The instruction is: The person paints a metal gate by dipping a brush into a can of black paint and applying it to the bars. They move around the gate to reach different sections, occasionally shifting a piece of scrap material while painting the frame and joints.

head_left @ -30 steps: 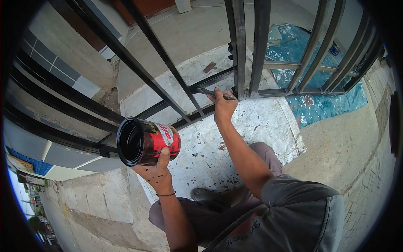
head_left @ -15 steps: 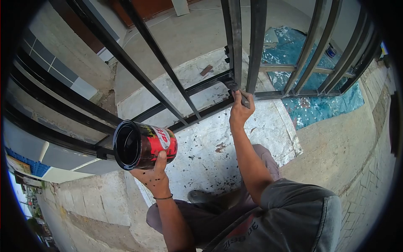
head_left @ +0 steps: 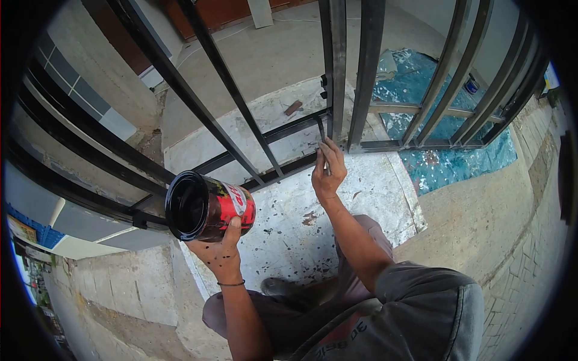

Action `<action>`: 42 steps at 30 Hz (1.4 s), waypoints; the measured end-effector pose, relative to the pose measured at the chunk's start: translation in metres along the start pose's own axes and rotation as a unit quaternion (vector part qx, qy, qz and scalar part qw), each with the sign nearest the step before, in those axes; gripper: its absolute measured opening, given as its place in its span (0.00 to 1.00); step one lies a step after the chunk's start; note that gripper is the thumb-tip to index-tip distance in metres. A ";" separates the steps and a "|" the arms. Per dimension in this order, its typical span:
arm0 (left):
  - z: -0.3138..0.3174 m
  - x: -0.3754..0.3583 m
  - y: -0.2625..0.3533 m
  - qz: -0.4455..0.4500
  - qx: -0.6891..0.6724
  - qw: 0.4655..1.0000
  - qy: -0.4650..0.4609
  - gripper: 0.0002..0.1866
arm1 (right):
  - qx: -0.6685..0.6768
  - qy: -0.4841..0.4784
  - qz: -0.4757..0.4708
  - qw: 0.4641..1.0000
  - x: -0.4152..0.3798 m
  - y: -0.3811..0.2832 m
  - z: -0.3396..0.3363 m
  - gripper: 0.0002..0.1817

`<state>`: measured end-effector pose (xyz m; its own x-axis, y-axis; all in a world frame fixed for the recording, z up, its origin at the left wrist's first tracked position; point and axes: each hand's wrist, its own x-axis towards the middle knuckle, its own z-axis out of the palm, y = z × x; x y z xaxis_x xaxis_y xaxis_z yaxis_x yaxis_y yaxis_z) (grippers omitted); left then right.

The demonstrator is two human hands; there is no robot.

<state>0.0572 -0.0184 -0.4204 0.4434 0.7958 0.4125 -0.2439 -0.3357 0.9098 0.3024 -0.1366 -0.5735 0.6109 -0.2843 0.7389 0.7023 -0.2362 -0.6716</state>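
My left hand (head_left: 220, 253), spotted with dark paint, is wrapped round a red paint can (head_left: 231, 210). The can tilts, and its open mouth shows black paint inside with dark smears on its rim. In my right hand (head_left: 329, 170) is a paintbrush (head_left: 322, 127), its handle pinched between the fingers. The brush's head is up against the upper horizontal rail of the metal gate (head_left: 298, 128), close to a vertical post (head_left: 338, 66). Rails and bars left of that post look glossy black; those to the right look duller grey.
A paint-spotted white sheet (head_left: 289, 231) lies under the gate, with a small brown block (head_left: 293, 107) on it. Beyond the right gate panel (head_left: 409, 144) is a blue tarp (head_left: 469, 165), with a small blue can (head_left: 471, 86) nearby.
My right hand and the brush have moved slightly left and down, and the brush has turned more upright against the rail. My left hand still holds the can in nearly the same place.
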 end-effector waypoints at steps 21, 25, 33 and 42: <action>0.019 0.000 -0.022 0.006 -0.001 0.999 -0.032 0.61 | 0.164 -0.170 0.098 0.967 0.024 0.014 -0.003 0.11; 0.022 0.001 -0.016 0.005 0.010 0.999 -0.033 0.60 | 0.020 -0.027 -0.018 0.999 0.029 0.014 -0.016 0.09; 0.023 0.004 -0.010 0.020 0.033 0.999 -0.028 0.59 | -0.060 -0.100 -0.065 0.991 0.012 0.001 0.007 0.10; 0.026 0.003 -0.004 0.009 -0.003 1.000 -0.029 0.55 | -0.091 -0.115 -0.047 0.988 0.023 0.013 -0.005 0.09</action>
<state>0.0821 -0.0275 -0.4217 0.4883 0.7585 0.4316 -0.2585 -0.3466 0.9017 0.3234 -0.1511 -0.5654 0.6274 -0.0397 0.7777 0.6951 -0.4216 -0.5823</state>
